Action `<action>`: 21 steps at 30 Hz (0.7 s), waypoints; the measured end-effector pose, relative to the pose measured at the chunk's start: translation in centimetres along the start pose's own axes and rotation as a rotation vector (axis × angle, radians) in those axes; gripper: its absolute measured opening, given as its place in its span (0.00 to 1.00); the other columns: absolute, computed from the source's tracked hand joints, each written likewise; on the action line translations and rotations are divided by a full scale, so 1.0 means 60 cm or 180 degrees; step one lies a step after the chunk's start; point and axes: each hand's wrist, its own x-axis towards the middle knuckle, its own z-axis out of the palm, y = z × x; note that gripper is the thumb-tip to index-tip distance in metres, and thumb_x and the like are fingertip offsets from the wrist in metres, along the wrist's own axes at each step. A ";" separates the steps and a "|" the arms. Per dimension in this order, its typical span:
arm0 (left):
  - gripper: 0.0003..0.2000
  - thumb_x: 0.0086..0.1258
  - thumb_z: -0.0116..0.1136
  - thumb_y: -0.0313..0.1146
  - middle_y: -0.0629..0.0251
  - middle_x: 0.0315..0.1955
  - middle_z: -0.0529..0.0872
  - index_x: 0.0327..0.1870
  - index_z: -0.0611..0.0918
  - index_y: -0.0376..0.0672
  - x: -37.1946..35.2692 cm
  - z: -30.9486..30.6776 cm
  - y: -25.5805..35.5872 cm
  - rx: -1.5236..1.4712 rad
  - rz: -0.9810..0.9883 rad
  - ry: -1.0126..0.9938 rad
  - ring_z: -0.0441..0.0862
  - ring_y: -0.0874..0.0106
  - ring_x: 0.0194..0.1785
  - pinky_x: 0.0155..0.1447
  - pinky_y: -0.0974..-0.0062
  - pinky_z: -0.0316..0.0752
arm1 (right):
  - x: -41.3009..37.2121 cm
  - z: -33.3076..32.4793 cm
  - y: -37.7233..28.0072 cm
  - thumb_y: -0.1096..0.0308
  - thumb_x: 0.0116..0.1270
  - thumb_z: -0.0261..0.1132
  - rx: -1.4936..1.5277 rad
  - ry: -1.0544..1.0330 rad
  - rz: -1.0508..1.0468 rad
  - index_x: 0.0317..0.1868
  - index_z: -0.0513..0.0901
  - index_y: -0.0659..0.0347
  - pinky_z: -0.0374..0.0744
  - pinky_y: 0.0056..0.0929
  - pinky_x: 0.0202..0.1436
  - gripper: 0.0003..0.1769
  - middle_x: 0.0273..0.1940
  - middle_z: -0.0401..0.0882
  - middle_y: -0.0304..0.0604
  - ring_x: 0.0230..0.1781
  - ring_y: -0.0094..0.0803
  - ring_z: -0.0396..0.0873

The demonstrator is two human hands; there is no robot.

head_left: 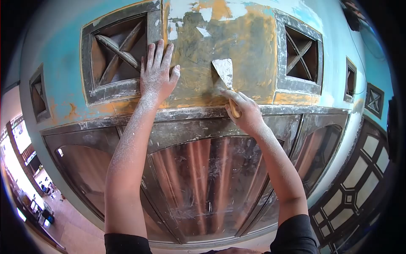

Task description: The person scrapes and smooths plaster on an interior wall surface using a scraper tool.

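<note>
My right hand (247, 113) is wrapped round the wooden handle of a putty knife (224, 73), whose wide blade points up and carries white residue. The blade lies over a scraped wall patch (190, 63) of brown, ochre and grey, with white flecks near its top. To the left, my left hand (157, 78) lies flat with fingers stretched upward, at the edge between the patch and the frame of a wooden vent (91, 70). White dust coats both hands and forearms.
A second vent (318, 55) with crossed slats is set to the right of the patch. Below runs a dark wooden ledge (190, 113) above glazed panels with pinkish curtains (194, 169) behind. At far right stands a panelled door (355, 182); a bright opening (19, 139) is at far left.
</note>
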 end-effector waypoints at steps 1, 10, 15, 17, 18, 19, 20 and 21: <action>0.36 0.79 0.53 0.45 0.60 0.87 0.49 0.86 0.56 0.55 0.000 0.000 -0.001 0.0022 0.0009 0.0021 0.45 0.53 0.88 0.85 0.45 0.48 | 0.003 -0.003 -0.004 0.60 0.68 0.73 0.0365 -0.0162 0.0003 0.73 0.73 0.44 0.80 0.52 0.60 0.33 0.49 0.83 0.49 0.57 0.52 0.83; 0.36 0.79 0.54 0.45 0.60 0.86 0.50 0.86 0.57 0.54 -0.003 -0.001 -0.001 0.0012 0.0023 0.0039 0.46 0.54 0.88 0.85 0.44 0.50 | 0.021 -0.023 -0.007 0.72 0.73 0.61 0.1627 -0.0359 0.0577 0.73 0.70 0.55 0.78 0.47 0.66 0.28 0.55 0.82 0.62 0.59 0.59 0.82; 0.36 0.78 0.54 0.45 0.60 0.86 0.50 0.86 0.57 0.54 -0.003 0.004 -0.002 -0.0036 0.0055 0.0095 0.46 0.54 0.88 0.84 0.44 0.51 | 0.041 -0.020 -0.015 0.74 0.73 0.58 0.1264 0.0314 0.0496 0.75 0.68 0.53 0.80 0.51 0.59 0.30 0.54 0.83 0.64 0.55 0.63 0.83; 0.36 0.78 0.54 0.45 0.60 0.86 0.50 0.86 0.58 0.54 -0.003 0.003 0.000 0.0025 0.0034 0.0097 0.46 0.54 0.88 0.84 0.44 0.51 | 0.048 -0.027 -0.033 0.73 0.73 0.57 0.0777 0.0362 0.0693 0.75 0.71 0.49 0.81 0.54 0.54 0.30 0.49 0.86 0.61 0.50 0.62 0.84; 0.36 0.78 0.54 0.45 0.60 0.86 0.50 0.86 0.58 0.54 -0.002 0.002 0.000 0.0025 0.0029 0.0098 0.46 0.54 0.88 0.84 0.44 0.51 | 0.055 -0.031 -0.040 0.73 0.73 0.57 0.0775 0.0359 0.0689 0.75 0.71 0.49 0.81 0.54 0.54 0.30 0.49 0.86 0.61 0.50 0.62 0.84; 0.36 0.78 0.54 0.45 0.60 0.86 0.50 0.85 0.58 0.54 -0.003 0.000 0.001 0.0025 0.0015 0.0076 0.46 0.54 0.88 0.84 0.44 0.52 | 0.064 -0.035 -0.047 0.71 0.74 0.57 0.0609 0.0314 0.0718 0.73 0.73 0.48 0.81 0.55 0.52 0.28 0.46 0.87 0.61 0.48 0.61 0.85; 0.36 0.78 0.54 0.45 0.60 0.86 0.50 0.85 0.58 0.53 -0.002 -0.001 0.001 0.0025 0.0005 0.0056 0.46 0.54 0.88 0.84 0.45 0.52 | 0.076 -0.041 -0.055 0.69 0.74 0.57 0.0443 0.0273 0.0747 0.72 0.76 0.47 0.82 0.56 0.50 0.27 0.43 0.88 0.60 0.45 0.61 0.86; 0.36 0.78 0.54 0.45 0.60 0.86 0.50 0.85 0.58 0.53 -0.002 -0.001 0.001 0.0025 0.0003 0.0051 0.46 0.54 0.88 0.84 0.45 0.52 | 0.093 -0.049 -0.063 0.69 0.74 0.57 0.0445 0.0268 0.0749 0.72 0.76 0.47 0.82 0.56 0.50 0.27 0.43 0.88 0.60 0.45 0.61 0.86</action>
